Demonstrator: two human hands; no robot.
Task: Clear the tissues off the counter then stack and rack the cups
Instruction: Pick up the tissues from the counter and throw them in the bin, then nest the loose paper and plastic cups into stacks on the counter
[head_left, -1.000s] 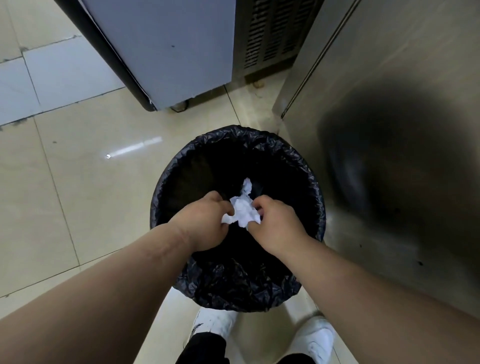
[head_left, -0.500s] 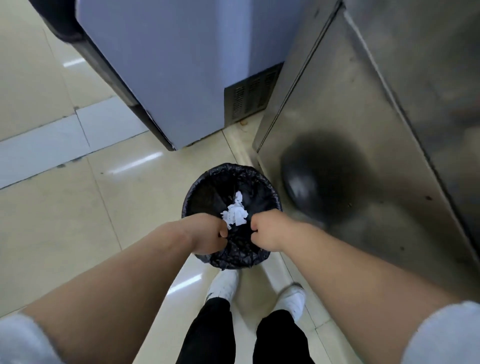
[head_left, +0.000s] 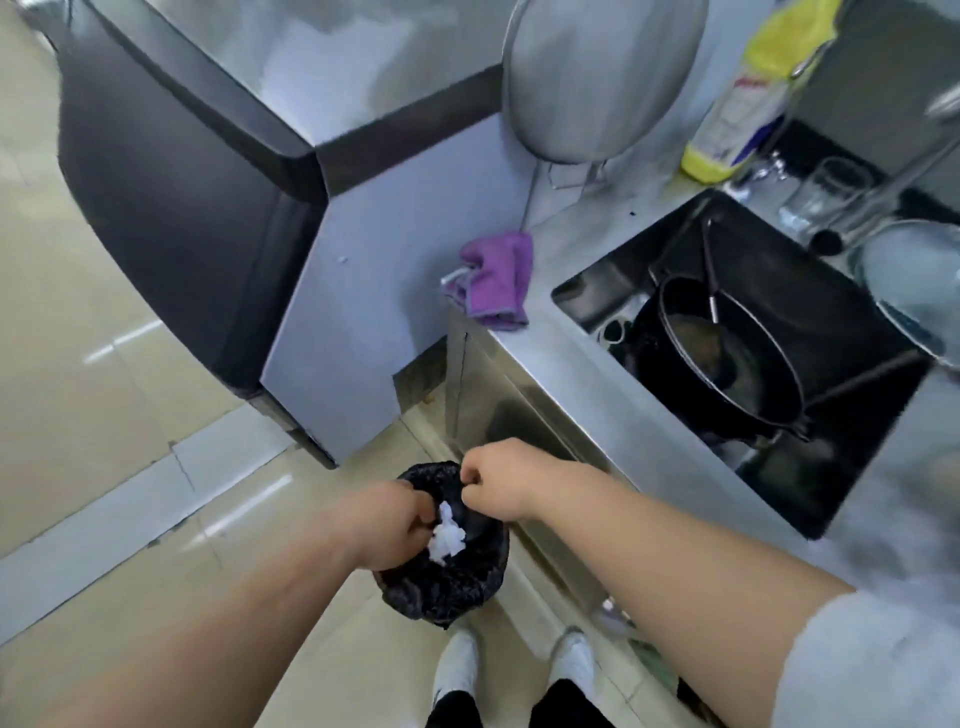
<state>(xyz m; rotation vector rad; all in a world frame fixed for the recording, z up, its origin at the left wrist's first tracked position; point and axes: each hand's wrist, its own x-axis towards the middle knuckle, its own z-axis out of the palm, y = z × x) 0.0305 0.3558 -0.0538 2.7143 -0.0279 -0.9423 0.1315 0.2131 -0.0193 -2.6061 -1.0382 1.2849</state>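
My left hand has its fingers curled against a crumpled white tissue; blur prevents me from confirming an actual grip. My right hand is curled into a loose fist with nothing visible in it. The tissue sits over the mouth of the black-lined bin, whose interior is hidden by both hands. A purple cloth lies on the steel counter, beside a sink holding a dark wok.
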